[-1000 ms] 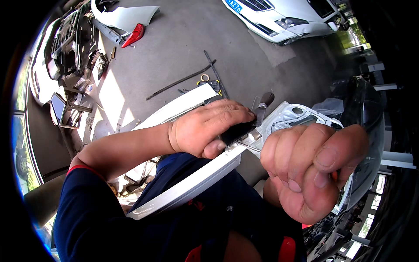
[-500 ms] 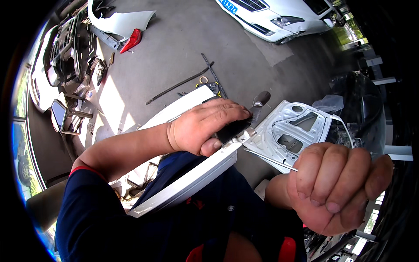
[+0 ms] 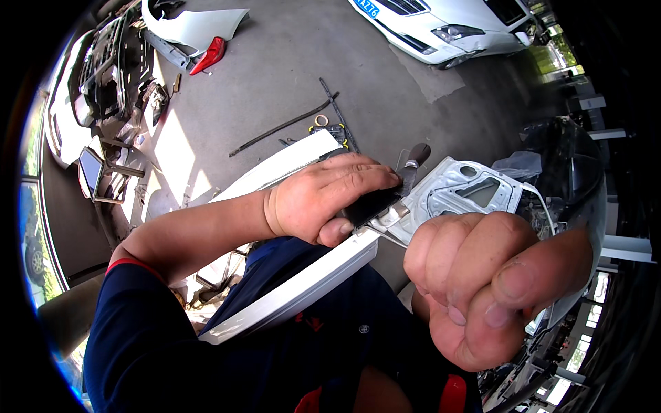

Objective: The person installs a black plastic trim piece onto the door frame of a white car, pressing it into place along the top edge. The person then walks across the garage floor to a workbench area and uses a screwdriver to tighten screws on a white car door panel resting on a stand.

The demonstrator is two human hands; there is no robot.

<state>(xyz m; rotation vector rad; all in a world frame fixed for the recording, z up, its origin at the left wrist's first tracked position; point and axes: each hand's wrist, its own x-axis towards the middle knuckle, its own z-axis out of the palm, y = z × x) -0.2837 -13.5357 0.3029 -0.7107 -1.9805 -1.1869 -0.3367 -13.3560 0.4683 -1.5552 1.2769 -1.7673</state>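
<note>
Across my lap lies a white car body part (image 3: pixel 303 289), its long curved strips running to both sides of my left forearm. My left hand (image 3: pixel 327 196) grips a dark, flat piece (image 3: pixel 374 206) at its end, fingers over the top and thumb by the near edge. Just beyond those fingertips sticks up a dark rounded handle (image 3: pixel 416 155); what it joins is unclear. My right hand (image 3: pixel 492 286) is a closed fist, raised close to the camera. From it a thin rod (image 3: pixel 391 239) reaches toward the dark piece; the fist hides the rest.
A bare white door shell (image 3: pixel 451 189) lies beyond my right hand. On the floor are crossed dark strips (image 3: pixel 286 126), a tape ring (image 3: pixel 321 120), a red tail lamp (image 3: pixel 209 56) and a white fender (image 3: pixel 193 27). A white car (image 3: pixel 441 31) stands at the far right.
My right fist has moved left, closer to the dark piece, and turned, so less of the thin rod shows. The left hand keeps its hold almost unmoved.
</note>
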